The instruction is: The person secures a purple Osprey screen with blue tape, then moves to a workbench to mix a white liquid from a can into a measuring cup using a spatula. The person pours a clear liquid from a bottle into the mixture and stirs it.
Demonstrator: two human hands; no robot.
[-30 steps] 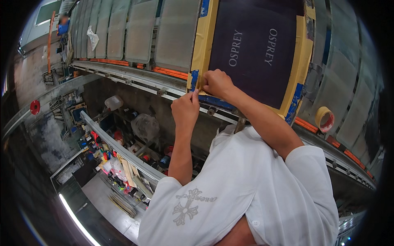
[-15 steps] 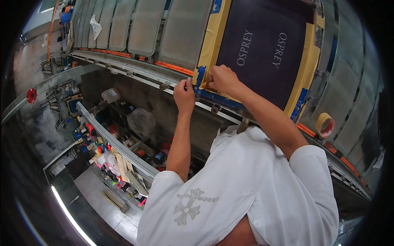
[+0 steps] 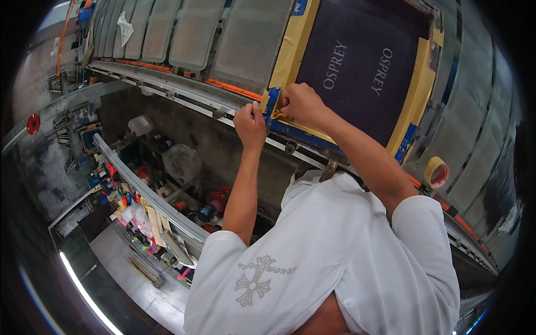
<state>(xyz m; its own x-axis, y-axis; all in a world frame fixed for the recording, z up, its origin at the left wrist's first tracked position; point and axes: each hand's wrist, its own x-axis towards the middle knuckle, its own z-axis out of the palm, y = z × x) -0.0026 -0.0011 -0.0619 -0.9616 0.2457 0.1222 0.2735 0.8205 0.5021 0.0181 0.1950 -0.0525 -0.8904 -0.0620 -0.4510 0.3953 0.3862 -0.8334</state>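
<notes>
A screen frame with dark purple mesh [image 3: 357, 78] and pale lettering lies across the line, edged with yellow tape [image 3: 411, 111] and patches of blue tape [image 3: 406, 143]. My right hand [image 3: 306, 105] is closed at its lower left corner, pinching loose yellow tape [image 3: 281, 114]; its fingertips are partly hidden. Just outside that corner, my left hand [image 3: 250, 125] has curled fingers and a raised thumb beside the blue patch; what they hold, if anything, is too small to make out.
Grey platens [image 3: 243, 44] line the rail [image 3: 167, 84]. A tape roll [image 3: 436, 172] sits on the right. Below left are a plastic jug [image 3: 140, 124], assorted cluttered containers and tools, a metal beam [image 3: 145, 190] and a red disc [image 3: 33, 124]. A white rag [image 3: 124, 28] lies on a platen.
Both my hands have moved upward in view, the left one also slightly leftward from where it met the frame's edge. The frame sits higher and further right in view.
</notes>
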